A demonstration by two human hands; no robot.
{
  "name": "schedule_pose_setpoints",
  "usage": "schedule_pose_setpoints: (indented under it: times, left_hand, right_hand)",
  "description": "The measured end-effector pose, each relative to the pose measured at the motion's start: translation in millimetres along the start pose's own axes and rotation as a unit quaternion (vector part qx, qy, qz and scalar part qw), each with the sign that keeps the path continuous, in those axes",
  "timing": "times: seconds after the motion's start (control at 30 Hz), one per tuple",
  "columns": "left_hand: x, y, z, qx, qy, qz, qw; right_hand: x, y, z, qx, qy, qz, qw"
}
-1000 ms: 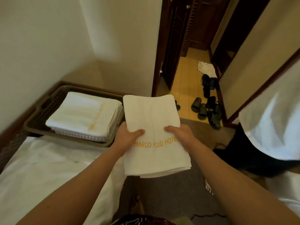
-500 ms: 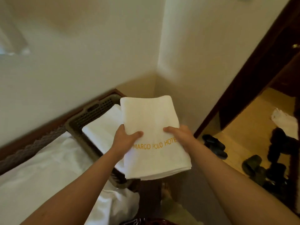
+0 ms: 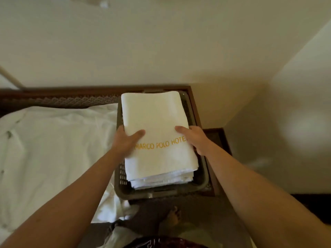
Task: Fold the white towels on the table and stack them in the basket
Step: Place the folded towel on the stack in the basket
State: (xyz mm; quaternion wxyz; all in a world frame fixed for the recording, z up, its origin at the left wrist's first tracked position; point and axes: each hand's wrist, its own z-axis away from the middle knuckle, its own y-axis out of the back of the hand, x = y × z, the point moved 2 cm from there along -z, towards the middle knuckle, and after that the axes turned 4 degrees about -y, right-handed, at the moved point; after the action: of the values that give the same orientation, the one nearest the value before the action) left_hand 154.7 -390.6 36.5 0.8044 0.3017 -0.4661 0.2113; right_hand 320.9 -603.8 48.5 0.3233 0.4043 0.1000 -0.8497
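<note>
Folded towel (image 3: 157, 133), white with gold lettering, at frame centre, directly over the grey basket (image 3: 161, 193). Left hand (image 3: 125, 140) clamps its left edge, thumb on top; right hand (image 3: 194, 138) clamps the right edge likewise. Lower towel layers (image 3: 161, 181) show beneath the near edge; cannot tell whether the held towel rests on them yet or sits just above. Loose white fabric (image 3: 53, 149) fills the left of the frame.

Step in hand, as judged: setting towel onto stack. To do well: lower it level, square its edges to the layers below, slide both sets of fingers out sideways without dragging the folds, then press flat.
</note>
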Motion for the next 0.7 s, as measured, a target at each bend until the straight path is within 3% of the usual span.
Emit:
schedule_pose_setpoints:
  times: [0.13,0.37,0.47,0.6,0.7]
  left_hand:
    - [-57,-2,13,-0.005,0.075,-0.03,0.997]
    - [-72,-17,66,0.004,0.064,-0.071,0.995]
    - [-75,-18,62,0.021,0.051,-0.075,0.996]
    - [-86,-16,60,0.011,0.084,-0.092,0.992]
    - [-80,-7,56,0.002,0.078,-0.084,0.993]
  right_hand:
    - [52,3,-10,-0.027,-0.046,0.097,0.994]
    - [74,18,14,-0.121,-0.047,0.101,0.986]
    - [85,19,23,-0.093,-0.022,0.054,0.994]
    - [100,2,16,-0.026,-0.054,0.147,0.987]
    - [79,-16,7,0.032,-0.109,0.248,0.962]
